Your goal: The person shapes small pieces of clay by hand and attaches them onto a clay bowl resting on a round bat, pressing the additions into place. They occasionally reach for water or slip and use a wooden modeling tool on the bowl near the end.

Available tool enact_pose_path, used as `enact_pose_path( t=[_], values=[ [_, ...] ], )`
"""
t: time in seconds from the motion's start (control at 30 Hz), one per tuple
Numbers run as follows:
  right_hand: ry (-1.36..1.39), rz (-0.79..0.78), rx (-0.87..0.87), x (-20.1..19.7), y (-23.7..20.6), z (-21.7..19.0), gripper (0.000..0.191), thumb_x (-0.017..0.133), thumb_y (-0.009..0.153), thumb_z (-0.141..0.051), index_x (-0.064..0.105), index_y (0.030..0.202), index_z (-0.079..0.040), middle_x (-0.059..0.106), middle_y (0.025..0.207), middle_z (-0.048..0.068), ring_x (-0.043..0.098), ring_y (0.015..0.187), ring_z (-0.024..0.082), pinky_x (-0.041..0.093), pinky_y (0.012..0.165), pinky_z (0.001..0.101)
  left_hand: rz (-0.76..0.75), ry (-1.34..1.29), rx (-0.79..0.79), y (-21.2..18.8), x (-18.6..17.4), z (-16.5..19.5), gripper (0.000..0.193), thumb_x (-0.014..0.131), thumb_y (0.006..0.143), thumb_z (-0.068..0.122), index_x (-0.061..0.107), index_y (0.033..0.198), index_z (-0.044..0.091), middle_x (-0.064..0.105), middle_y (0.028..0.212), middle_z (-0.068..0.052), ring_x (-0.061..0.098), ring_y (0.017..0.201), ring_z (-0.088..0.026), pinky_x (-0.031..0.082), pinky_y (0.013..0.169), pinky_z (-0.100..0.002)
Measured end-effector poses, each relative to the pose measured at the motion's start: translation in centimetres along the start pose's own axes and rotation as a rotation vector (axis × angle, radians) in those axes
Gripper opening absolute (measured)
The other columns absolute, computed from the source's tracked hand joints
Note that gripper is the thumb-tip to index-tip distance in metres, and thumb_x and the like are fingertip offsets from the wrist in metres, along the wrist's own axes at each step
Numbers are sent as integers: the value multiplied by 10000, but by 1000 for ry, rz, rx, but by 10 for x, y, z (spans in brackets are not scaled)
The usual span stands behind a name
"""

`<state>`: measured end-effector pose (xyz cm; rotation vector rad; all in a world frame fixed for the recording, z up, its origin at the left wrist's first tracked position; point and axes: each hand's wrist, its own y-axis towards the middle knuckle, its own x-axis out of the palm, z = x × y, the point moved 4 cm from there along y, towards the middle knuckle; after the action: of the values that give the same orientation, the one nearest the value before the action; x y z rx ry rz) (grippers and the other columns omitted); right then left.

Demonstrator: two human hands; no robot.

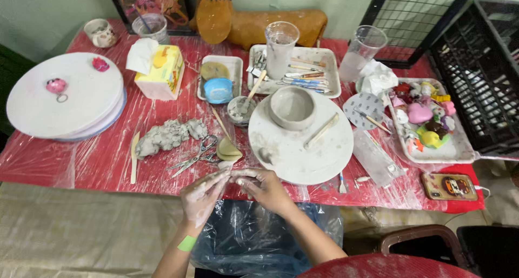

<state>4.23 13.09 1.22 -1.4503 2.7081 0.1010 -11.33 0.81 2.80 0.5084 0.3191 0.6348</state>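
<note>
My left hand (203,196) and my right hand (265,189) meet at the table's near edge, both smeared with grey clay. Together they pinch a small strip of grey clay (237,173) between the fingertips. Just beyond them lies a round white board (286,153) carrying a grey clay bowl (292,107) and a flat wooden tool (321,131). A lump of raw grey clay (167,136) lies to the left, with scissors (195,155) and a yellow sponge (228,149) beside it.
Red table under clear plastic (102,159). White discs (62,97) at left, tissue box (161,71), tool tray (324,59), two clear cups (280,45), a tray of coloured figures (427,121), a phone (448,186), black crate (481,78) at right. A blue bag (254,240) hangs below.
</note>
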Motion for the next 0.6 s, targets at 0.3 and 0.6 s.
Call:
enact_pose_path(
  t=[0.3,0.6],
  values=[
    [-666,811,-117,-187,-21,-9,191,518,1049,-85,669,1167,-88,696,1007,122,687,948,295,539,843,420,292,1020,-170,64,-95,-36,324,839,933,348,736,1055,66,747,1074,-84,670,1010,-280,518,919,-467],
    [-1037,559,-63,-201,-9,-18,283,801,809,-314,742,1010,-124,707,903,155,696,830,361,545,720,469,208,1357,152,85,-87,-21,177,849,992,285,766,1111,183,743,1089,32,616,1147,-164,362,1106,-402]
  ],
)
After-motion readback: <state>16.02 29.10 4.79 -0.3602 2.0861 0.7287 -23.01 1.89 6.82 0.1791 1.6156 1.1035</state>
